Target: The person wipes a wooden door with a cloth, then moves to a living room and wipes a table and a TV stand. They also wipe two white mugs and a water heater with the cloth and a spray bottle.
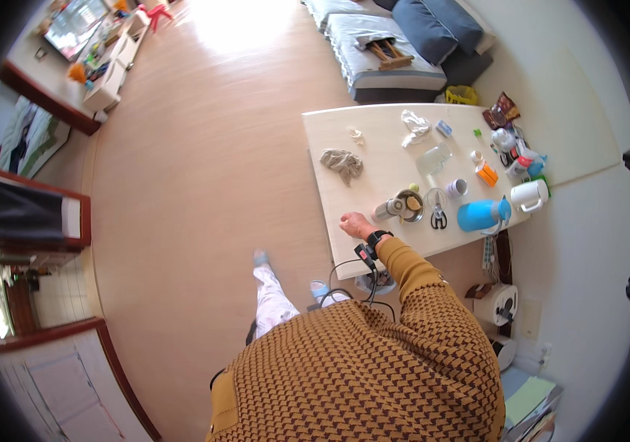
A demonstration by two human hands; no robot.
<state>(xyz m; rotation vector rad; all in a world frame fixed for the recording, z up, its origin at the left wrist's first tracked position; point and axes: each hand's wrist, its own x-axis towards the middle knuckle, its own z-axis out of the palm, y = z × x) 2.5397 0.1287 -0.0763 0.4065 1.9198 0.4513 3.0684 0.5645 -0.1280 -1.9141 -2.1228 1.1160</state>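
Observation:
My right hand (356,225), with a dark watch on its wrist, is over the near left part of the pale table (324,131). Its fingers look curled together; whether anything small lies in them is hidden. Just right of it is a silvery cylindrical bottle (386,211). This sits against a metal bowl (420,213) that holds yellowish pieces. Black-handled scissors (439,220) lie right of the bowl. Farther up the table are a clear glass jar (434,159) and a small whitish cup (458,187). My left hand is out of view; only part of that sleeve shows at the lower left.
A blue jug (476,216) and a white kettle (529,196) stand at the table's right end, near an orange box (486,174). A greyish cloth (343,163) and white plastic (415,128) lie farther off. Cables (371,283) hang below my wrist. A sofa (385,74) stands beyond.

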